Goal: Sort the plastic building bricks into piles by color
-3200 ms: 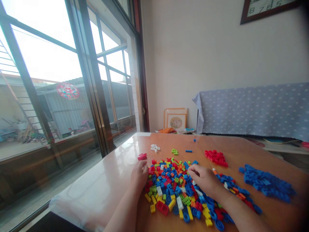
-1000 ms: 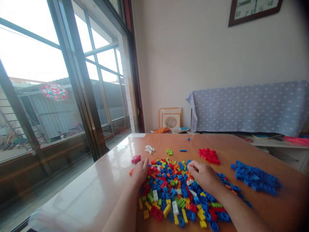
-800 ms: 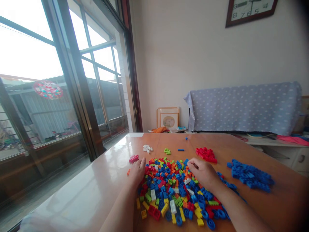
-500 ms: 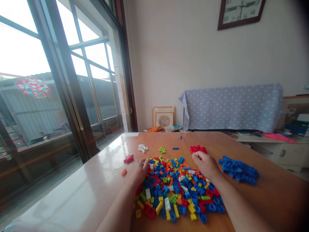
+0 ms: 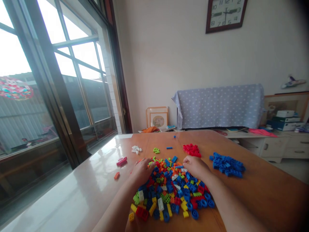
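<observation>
A wide heap of mixed toy building bricks (image 5: 166,187) in blue, red, yellow, green, orange and white covers the middle of the table. At its left far edge, my left hand (image 5: 144,170) rests over the bricks, thumb apart from the other fingers, with the fingertips partly hidden. My right hand (image 5: 196,166) is at the heap's right far edge, its fingers curled together; whatever they hold, if anything, is out of sight. Just beyond it sits a pile of red bricks (image 5: 191,150). Farther right lies a large pile of blue bricks (image 5: 227,165).
Small sorted groups lie around the heap: white bricks (image 5: 136,149), lime green bricks (image 5: 156,150), pink bricks (image 5: 121,161), an orange brick (image 5: 117,175) and a thin blue piece (image 5: 169,148). A cloth-covered object (image 5: 219,108) stands behind the wooden table (image 5: 260,183).
My right hand has drawn back from the red pile to the mixed heap's edge. My left hand stays at the heap's left side. The camera view has turned slightly right.
</observation>
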Demonstrator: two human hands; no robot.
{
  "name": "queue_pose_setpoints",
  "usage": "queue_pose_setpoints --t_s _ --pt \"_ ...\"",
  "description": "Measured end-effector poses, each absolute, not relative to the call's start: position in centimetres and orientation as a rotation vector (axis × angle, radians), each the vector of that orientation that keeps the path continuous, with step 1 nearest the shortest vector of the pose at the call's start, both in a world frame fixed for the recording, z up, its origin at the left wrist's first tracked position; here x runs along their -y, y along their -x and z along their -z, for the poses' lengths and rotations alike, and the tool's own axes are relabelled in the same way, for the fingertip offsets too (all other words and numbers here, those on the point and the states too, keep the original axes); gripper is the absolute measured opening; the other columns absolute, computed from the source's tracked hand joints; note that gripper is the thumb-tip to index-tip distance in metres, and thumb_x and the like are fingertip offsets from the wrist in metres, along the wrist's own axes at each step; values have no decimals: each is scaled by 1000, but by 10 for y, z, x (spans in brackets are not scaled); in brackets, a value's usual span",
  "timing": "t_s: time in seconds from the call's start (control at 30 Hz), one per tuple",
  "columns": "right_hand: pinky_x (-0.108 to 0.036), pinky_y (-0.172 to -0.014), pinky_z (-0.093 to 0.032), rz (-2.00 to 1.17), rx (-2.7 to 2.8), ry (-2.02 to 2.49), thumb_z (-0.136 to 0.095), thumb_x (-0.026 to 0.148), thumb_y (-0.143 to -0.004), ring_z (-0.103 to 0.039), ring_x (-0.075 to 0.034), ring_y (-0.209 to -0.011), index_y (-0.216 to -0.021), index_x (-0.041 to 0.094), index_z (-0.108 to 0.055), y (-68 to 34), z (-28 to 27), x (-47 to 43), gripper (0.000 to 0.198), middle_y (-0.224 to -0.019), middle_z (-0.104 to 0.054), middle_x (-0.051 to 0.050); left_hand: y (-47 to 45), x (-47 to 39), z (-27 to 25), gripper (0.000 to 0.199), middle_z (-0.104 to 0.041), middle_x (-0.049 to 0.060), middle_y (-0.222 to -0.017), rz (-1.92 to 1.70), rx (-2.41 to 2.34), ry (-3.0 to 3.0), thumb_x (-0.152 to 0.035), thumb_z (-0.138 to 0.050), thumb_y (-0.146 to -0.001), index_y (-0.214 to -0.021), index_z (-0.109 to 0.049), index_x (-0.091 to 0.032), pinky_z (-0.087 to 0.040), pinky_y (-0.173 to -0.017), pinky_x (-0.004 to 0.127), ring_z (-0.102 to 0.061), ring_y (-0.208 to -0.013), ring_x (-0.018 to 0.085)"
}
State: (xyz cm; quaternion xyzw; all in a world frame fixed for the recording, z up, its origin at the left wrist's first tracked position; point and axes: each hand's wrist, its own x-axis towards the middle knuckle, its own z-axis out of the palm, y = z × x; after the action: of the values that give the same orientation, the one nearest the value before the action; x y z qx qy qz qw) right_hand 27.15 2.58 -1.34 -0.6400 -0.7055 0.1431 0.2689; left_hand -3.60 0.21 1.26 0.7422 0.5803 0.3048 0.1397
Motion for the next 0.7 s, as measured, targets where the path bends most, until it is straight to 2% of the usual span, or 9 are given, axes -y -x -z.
queue_pose_setpoints --t_s 0.1,0.23,0.4,0.7 --pt "-26 -60 -30 -349 1927 1779 -62 33 -83 -64 -18 -72 -78 22 -74 -264 10 -21 17 -77 -75 -5 25 -5 -17 43 -77 10 -111 -793 -1647 -2196 -57 -52 -94 -114 -75 -26 -49 -89 35 -69 -104 29" --pt "-27 -62 -29 -306 1938 1838 -67 32 -80 -67 -21 -79 -81 24 -76 -256 6 -16 12 -85 -78 -7 3 -8 -17 44 -75 11 -120 -838 -1565 -2225 -55 -54 -94 -119 -73 -25 -49 -90 35 -68 -111 30" --pt "-27 -62 -30 -343 1933 1821 -67 28 -81 -66 -19 -78 -80 24 -76 -260 2 -15 10 -83 -78 -5 -16 -8 -5 39 -75 10 -119 -889 -1482 -2302 -51 -53 -97 -118 -74 -26 -47 -95 37 -66 -114 31" --pt "-22 -57 -34 -597 1889 1593 -59 30 -85 -64 -14 -69 -89 21 -76 -267 7 -23 20 -77 -75 -1 -8 -3 5 30 -74 7 -120 -869 -1469 -2387 -38 -57 -97 -120 -73 -27 -46 -97 37 -63 -115 29"
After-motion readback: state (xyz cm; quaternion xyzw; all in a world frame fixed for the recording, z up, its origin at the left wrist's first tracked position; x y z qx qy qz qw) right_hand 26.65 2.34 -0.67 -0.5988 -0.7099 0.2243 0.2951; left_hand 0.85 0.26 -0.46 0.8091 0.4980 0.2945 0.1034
